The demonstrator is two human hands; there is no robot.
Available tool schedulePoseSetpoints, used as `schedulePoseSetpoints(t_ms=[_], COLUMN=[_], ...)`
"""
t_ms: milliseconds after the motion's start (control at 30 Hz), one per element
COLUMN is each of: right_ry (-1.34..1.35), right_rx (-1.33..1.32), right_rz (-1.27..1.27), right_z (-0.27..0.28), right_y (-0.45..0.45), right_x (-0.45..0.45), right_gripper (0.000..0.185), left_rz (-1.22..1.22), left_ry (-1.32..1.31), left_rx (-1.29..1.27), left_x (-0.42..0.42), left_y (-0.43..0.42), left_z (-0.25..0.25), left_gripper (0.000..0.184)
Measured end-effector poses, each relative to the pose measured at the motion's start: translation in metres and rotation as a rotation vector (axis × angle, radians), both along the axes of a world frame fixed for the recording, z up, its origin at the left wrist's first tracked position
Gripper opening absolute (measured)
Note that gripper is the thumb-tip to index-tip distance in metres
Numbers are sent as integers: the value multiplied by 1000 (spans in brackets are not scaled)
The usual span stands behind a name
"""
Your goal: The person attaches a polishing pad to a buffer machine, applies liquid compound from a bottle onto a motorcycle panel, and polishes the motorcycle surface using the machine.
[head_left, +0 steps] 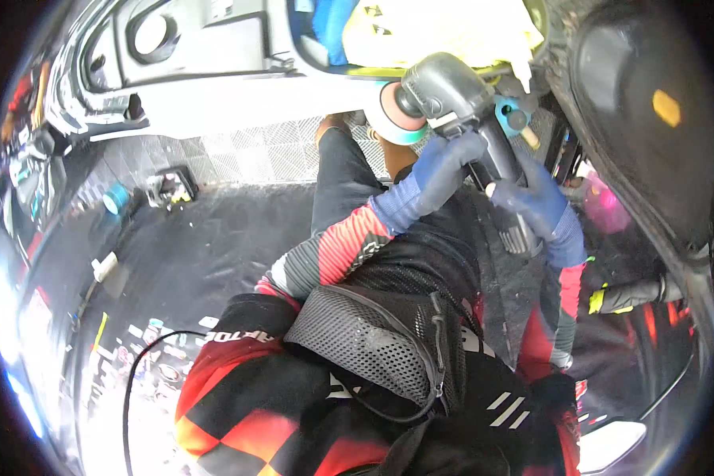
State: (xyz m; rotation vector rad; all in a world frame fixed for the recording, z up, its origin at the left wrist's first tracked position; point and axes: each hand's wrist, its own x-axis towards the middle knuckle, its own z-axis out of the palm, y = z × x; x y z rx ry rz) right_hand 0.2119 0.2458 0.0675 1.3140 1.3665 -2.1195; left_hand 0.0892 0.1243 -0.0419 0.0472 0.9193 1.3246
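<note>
A black power polisher (450,91) with a round pad (397,113) is held in front of my body. The pad is edge-on beside a white panel (293,97). My left hand (446,163), in a blue glove, is wrapped round the polisher near its head. My right hand (538,202), also gloved in blue, grips the handle further back. A yellow cloth (444,33) and a blue cloth (335,30) lie in the recess above the polisher.
A dark curved panel (650,103) stands at the right. A small black object (171,186) and a teal round item (116,199) lie on the left. Behind the polisher is a teal disc (512,115). A dark cable (131,381) curves at lower left.
</note>
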Motion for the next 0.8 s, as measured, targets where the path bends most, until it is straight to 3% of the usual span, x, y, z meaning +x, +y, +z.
schedulePoseSetpoints(t_ms=[67,100,200,267,300,467,633,733,767,800], right_ry=[6,-6,-10,-16,-12,-11,43,-4,-59,-14], right_rx=[98,123,38,-37,3,-39,1,36,27,124], right_rz=[99,131,143,140,150,121,85,206,166,239], right_z=[3,-1,21,29,36,57,68,75,79,78], right_y=[-5,-10,-15,-20,-22,-41,-69,-79,-83,-87], right_x=[-12,-16,-61,-86,-101,-177,-249,-288,-300,-310], right_gripper=[74,74,73,73,73,65,65,73,61,69], left_rz=[-13,-124,-86,69,-43,41,20,-16,-63,-114], left_ry=[53,243,463,-37,30,-63,89,199,152,106], left_rx=[-10,-17,47,-142,-123,-128,-54,-17,-37,-56], left_x=[-17,-37,-71,-96,-117,-188,-262,-308,-323,-336], left_y=[-9,-10,-19,-22,-26,-46,-72,-88,-92,-95], left_z=[14,33,57,70,82,105,119,127,133,137], left_gripper=[15,16,17,18,22,27,33,34,34,33])
